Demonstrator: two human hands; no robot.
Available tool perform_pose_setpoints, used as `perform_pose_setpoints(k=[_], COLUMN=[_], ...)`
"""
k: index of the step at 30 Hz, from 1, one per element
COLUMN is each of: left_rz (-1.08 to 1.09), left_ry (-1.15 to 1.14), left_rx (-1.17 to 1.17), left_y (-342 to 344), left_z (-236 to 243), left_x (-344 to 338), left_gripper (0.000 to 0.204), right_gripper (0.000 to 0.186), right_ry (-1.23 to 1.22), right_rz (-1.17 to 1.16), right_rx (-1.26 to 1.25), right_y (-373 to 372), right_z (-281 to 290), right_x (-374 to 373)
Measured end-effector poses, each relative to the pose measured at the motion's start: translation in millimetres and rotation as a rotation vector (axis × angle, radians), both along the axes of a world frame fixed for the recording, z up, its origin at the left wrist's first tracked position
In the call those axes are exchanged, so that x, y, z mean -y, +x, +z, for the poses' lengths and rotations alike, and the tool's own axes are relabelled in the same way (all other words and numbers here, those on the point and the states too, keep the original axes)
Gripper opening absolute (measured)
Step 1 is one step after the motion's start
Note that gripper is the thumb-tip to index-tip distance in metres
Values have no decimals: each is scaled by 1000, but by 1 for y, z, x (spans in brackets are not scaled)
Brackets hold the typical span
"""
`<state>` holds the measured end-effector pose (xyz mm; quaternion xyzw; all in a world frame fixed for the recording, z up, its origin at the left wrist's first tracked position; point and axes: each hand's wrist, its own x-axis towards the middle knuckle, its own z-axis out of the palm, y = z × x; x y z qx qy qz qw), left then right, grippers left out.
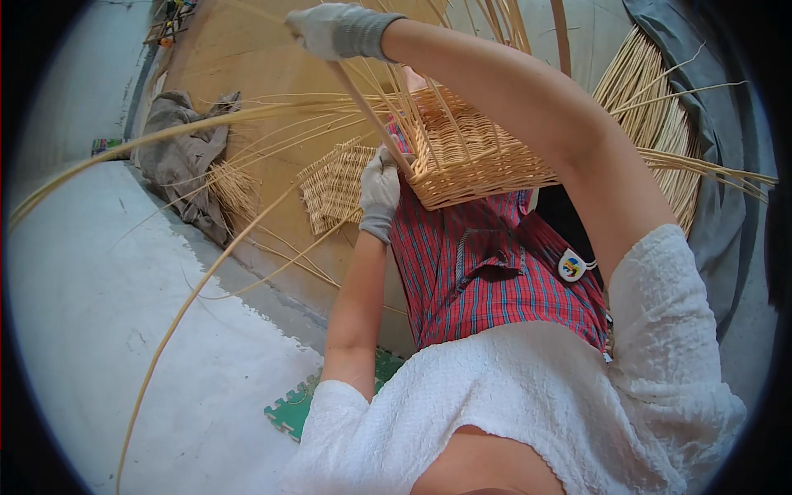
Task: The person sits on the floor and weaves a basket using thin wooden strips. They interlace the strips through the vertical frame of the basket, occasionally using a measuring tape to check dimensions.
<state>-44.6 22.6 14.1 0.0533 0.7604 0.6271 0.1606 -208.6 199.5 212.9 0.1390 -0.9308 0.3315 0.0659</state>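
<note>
A partly woven wicker basket (474, 157) with long upright stakes rests on my lap over a red plaid apron (470, 289). My left hand (381, 188), in a grey-white work glove, is closed around the basket's near-left corner, beside a thick corner post (363, 103). My right arm reaches across above the basket. The gloved right hand (334, 31) is near the top of that post. Motion blurs its fingers, but they look closed on a thin wicker strand (252, 10) that trails toward the upper left.
Long loose strands (165, 136) fan out to the left. A flat woven panel (334, 190) lies on the brown board (239, 62), near a grey cloth (177, 144) and cane ends. At right, a bundle of canes (652, 107) lies on dark fabric (726, 206). Green foam mat (293, 408) lies below left.
</note>
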Motion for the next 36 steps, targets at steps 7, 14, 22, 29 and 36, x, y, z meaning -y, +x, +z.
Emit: perform_pose_setpoints(k=[7,14,22,29,36], left_rz=[-98,-351,135,-49,-94], left_ry=[-152,24,-321,-380,6], left_rx=[5,88,-397,180,64], left_y=[2,-13,25,45,43], left_z=[21,27,58,33,-7], left_x=[-12,-4,-13,-70,-63], left_gripper=[39,30,38,46,19], right_gripper=[24,26,43,24,20], right_ry=[-1166,-1200,-1673,-1459,-1106], right_rz=[-126,-137,-520,-564,-472], right_rx=[-16,-145,141,49,8], right_y=[44,271,303,319,293], right_z=[-38,-137,-201,-176,-160], right_x=[5,-44,-87,-81,-106])
